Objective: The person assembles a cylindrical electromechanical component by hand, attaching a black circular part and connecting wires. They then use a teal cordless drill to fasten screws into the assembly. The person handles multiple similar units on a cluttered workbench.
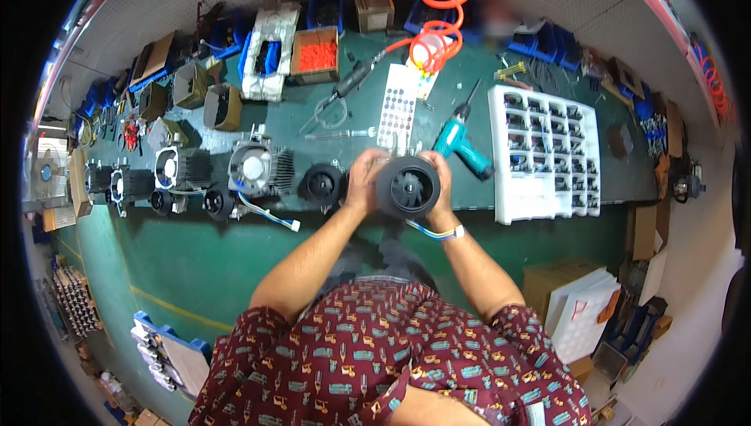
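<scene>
The green counter [626,176] spans the scene, its far edge crowded with bins and boxes whose contents often blur together, and its ends bent by the wide lens. Below it stands the person in a patterned maroon shirt [352,348], which runs off the lower edge. To the right on the counter is a white compartment tray [498,183]; dark parts sit in many of its cells, too small to identify. A row of finned motor units [274,169] stands at the left, the nearer ones partly covering those behind. An orange-red coiled hose [450,39] comes in from the top edge, where its upper end is cut off. A teal cordless drill [461,144] lies between the tray and the person's hands. The black fan housing [407,186] is at the counter's near edge, its bladed opening facing up toward the camera; whether it touches the surface or is lifted cannot be told, since its underside is hidden. The left hand [365,181] and the right hand [443,181] grasp it from opposite sides, some of their fingers out of sight behind its rim. Just left of the left hand sits a second round black part [322,183], its inner detail lost in shadow. Thin coloured wires [426,230] trail from under the housing to the right wrist, their starting point covered.
</scene>
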Demonstrator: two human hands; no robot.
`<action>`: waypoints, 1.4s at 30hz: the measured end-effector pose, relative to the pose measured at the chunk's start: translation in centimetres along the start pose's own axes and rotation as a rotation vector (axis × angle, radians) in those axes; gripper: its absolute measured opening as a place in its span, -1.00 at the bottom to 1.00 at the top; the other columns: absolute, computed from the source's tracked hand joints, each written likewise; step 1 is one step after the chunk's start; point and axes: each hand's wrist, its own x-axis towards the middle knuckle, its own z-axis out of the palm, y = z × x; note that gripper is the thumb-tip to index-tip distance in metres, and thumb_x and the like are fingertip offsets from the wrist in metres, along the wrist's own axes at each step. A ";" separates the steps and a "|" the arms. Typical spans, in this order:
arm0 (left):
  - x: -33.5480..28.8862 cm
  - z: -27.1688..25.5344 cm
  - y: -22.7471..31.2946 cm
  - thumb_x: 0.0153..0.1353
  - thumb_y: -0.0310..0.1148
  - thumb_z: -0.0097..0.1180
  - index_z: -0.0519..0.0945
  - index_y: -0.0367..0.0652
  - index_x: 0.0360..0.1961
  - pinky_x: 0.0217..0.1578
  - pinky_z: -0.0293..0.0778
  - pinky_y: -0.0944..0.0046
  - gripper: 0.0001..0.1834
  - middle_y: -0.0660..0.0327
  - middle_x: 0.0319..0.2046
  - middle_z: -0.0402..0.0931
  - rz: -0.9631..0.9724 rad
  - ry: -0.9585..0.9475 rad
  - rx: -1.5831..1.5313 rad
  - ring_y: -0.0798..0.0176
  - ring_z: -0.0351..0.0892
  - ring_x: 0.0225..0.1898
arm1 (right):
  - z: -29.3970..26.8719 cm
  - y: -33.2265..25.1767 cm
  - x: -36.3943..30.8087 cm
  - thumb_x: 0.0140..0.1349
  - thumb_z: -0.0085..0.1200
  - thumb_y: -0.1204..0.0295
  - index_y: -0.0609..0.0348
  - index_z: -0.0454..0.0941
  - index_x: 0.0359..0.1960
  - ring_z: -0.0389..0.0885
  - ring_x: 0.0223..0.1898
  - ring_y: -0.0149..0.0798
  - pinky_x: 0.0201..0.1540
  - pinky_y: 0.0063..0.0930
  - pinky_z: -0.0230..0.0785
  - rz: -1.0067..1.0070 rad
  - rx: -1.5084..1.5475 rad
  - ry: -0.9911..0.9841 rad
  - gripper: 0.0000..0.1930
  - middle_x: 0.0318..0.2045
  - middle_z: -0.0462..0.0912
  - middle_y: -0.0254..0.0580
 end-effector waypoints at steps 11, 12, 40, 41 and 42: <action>-9.7 -0.9 3.6 0.24 -0.51 0.19 0.58 -0.25 0.08 -0.08 0.60 0.01 -0.64 -0.10 -0.11 0.65 0.261 -0.002 0.925 -0.19 0.68 -0.10 | -4.8 0.0 -8.9 0.16 0.32 0.58 0.29 0.62 -0.19 0.63 -0.42 -0.35 -0.38 -0.52 0.51 -0.350 -0.644 -0.017 -0.80 -0.23 0.66 -0.14; -9.6 -0.8 3.9 0.24 -0.50 0.21 0.58 -0.24 0.06 -0.09 0.60 -0.02 -0.66 -0.09 -0.13 0.65 0.263 -0.015 0.993 -0.20 0.67 -0.10 | -4.4 0.0 -8.9 0.14 0.35 0.58 0.29 0.62 -0.19 0.63 -0.42 -0.34 -0.37 -0.50 0.53 -0.339 -0.642 -0.038 -0.79 -0.23 0.65 -0.13; -8.1 -5.2 -1.8 0.11 0.28 0.42 0.06 -0.13 0.44 -0.06 0.69 -0.01 0.13 -0.08 -0.04 0.53 -0.493 0.871 -0.192 0.03 0.65 -0.09 | -6.6 1.2 -10.0 0.20 0.32 0.52 0.27 0.61 -0.24 0.64 -0.43 -0.17 -0.34 -0.34 0.51 -0.429 -0.815 -0.046 -0.84 -0.36 0.65 -0.07; -7.3 -4.9 -2.1 0.13 0.24 0.42 0.08 -0.11 0.33 -0.27 0.69 0.07 0.03 0.00 -0.22 0.55 -0.506 0.907 -0.250 0.15 0.63 -0.30 | -7.1 1.2 -10.7 0.21 0.31 0.53 0.26 0.61 -0.24 0.65 -0.42 -0.17 -0.34 -0.35 0.51 -0.402 -0.836 -0.063 -0.86 -0.36 0.65 -0.08; -6.5 -5.6 -3.1 0.16 0.17 0.42 0.17 -0.17 0.27 -0.28 0.70 0.07 -0.06 0.00 -0.24 0.56 -0.543 0.887 -0.254 0.12 0.65 -0.30 | -7.1 1.2 -11.2 0.22 0.30 0.53 0.26 0.62 -0.25 0.66 -0.42 -0.17 -0.33 -0.35 0.52 -0.381 -0.853 -0.084 -0.87 -0.37 0.66 -0.08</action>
